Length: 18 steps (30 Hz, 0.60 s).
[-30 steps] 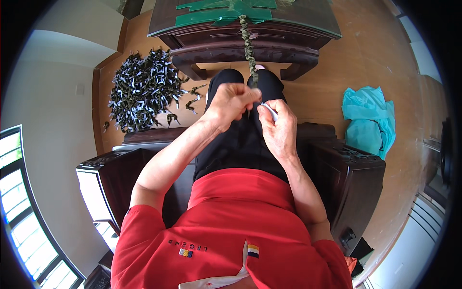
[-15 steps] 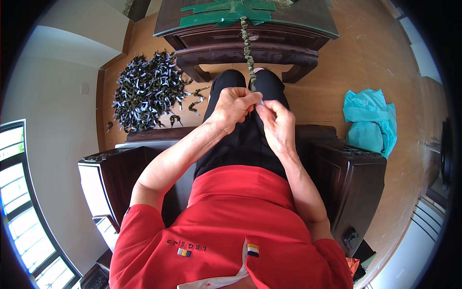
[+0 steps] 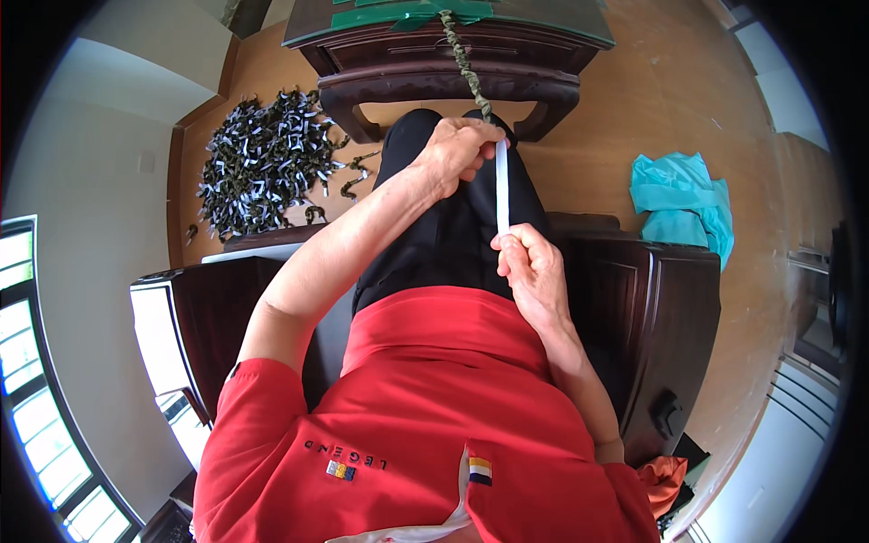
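From the green tape [image 3: 376, 14] on the table, a gathered olive-green fabric tube [image 3: 465, 68] runs down toward my knees. My left hand [image 3: 457, 149] is closed at its lower end, pinching it together with the top of a white elastic band [image 3: 502, 185]. That band stretches straight and flat down to my right hand [image 3: 536, 271], whose thumb and fingers are closed on its lower end, near my lap. How tube and band join is hidden under the left fingers.
A dark wooden table [image 3: 389, 56] stands in front of my knees. On the floor at left lies a pile [image 3: 267, 163] of similar gathered green pieces with white ends. A teal bag [image 3: 681, 204] lies at right, beyond the chair's dark arm [image 3: 625, 276].
My right hand has moved down toward my lap, away from the left, drawing the white band out to a long strip. The left hand keeps its pinch at the tube's end.
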### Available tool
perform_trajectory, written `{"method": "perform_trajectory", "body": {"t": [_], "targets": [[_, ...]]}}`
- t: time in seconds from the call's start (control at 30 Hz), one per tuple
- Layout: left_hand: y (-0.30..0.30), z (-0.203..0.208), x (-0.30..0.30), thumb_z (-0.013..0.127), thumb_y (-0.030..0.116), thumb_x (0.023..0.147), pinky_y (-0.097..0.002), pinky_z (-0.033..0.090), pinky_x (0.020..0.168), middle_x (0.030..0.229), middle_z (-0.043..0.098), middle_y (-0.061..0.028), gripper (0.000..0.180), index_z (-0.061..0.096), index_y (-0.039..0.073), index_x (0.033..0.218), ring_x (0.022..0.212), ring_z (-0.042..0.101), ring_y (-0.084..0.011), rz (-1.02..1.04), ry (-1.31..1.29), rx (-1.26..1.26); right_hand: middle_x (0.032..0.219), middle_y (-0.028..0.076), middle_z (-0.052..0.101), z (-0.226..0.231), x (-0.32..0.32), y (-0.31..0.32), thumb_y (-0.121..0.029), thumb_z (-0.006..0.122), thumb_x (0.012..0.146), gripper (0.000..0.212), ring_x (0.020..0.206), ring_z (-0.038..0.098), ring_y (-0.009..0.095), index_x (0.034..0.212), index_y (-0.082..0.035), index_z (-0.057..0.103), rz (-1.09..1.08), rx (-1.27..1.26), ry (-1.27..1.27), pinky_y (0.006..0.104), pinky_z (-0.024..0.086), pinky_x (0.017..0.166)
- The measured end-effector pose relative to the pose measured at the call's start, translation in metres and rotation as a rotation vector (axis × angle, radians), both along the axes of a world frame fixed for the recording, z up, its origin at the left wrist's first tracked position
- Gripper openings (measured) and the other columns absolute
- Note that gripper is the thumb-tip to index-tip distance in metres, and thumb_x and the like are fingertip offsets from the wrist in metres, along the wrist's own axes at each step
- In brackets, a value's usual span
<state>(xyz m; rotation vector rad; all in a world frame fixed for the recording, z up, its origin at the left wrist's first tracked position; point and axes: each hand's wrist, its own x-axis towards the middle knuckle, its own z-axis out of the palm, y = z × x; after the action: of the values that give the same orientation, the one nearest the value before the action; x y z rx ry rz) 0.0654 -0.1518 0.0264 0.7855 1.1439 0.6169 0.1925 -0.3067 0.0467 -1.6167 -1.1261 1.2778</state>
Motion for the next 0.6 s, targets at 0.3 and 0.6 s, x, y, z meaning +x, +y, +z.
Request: {"method": "perform_trajectory", "body": {"t": [0.3,0.6], "targets": [[-0.126,0.018,-0.012,0.056,0.015,0.083,-0.0239,0.035,0.046,0.061,0.054,-0.0031,0.017,0.063,0.004,0.073,0.049,0.042,-0.0099,-0.368,-0.002,0.194,0.057,0.002,0.052,0.023,0.022,-0.046,-0.008,0.049,0.092,0.016,0.049,0.043,0.009,0.083,-0.002,0.061,0.08,-0.085,-0.124,0.0224,0.032,0.046],[-0.054,0.009,-0.004,0.045,0.041,0.096,-0.0258,0.046,0.065,0.083,0.066,-0.0079,0.046,0.066,0.002,0.083,0.074,0.059,-0.0136,-0.127,-0.122,0.177,0.055,0.001,0.052,0.036,0.017,-0.102,-0.011,0.048,0.092,0.019,0.046,0.041,0.009,0.082,-0.001,0.061,0.148,0.034,0.058,0.0212,0.033,0.046]]}}
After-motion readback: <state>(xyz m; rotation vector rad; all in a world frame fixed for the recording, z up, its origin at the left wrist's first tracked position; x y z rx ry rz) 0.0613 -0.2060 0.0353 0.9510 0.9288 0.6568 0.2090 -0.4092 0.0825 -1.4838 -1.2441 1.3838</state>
